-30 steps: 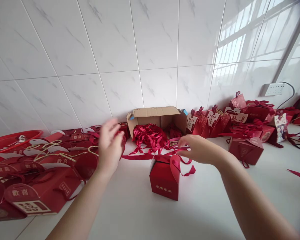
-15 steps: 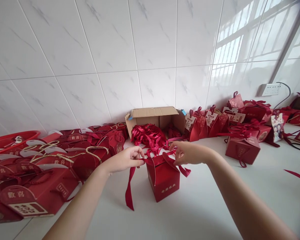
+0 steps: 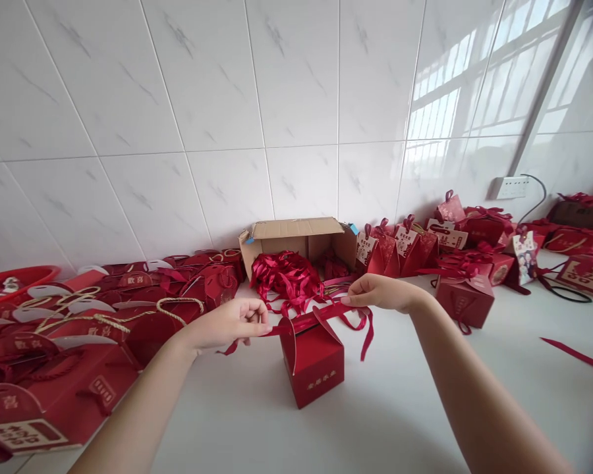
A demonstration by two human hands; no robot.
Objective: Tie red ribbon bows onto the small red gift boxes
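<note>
A small red gift box (image 3: 317, 368) with gold lettering stands upright on the white table, its top flaps folded together. A red ribbon (image 3: 306, 322) runs across the top of the box, stretched between my two hands. My left hand (image 3: 240, 322) pinches the ribbon just left of the box, a loose tail hanging below the fingers. To the right, my right hand (image 3: 375, 293) is closed on the ribbon's other side, and a longer tail dangles under it. Whether the ribbon passes through slots in the flaps I cannot tell.
Behind the box lies an open cardboard carton (image 3: 296, 228) spilling a heap of red ribbons (image 3: 286, 276). Many red gift boxes (image 3: 54, 388) crowd the left side. A tied red box (image 3: 464, 299) and patterned boxes stand right, near a loose ribbon strip (image 3: 578, 355).
My hands have moved apart, drawing the ribbon straight across the box top. My right hand has gone slightly up and right. The view has shifted a little to the right.
</note>
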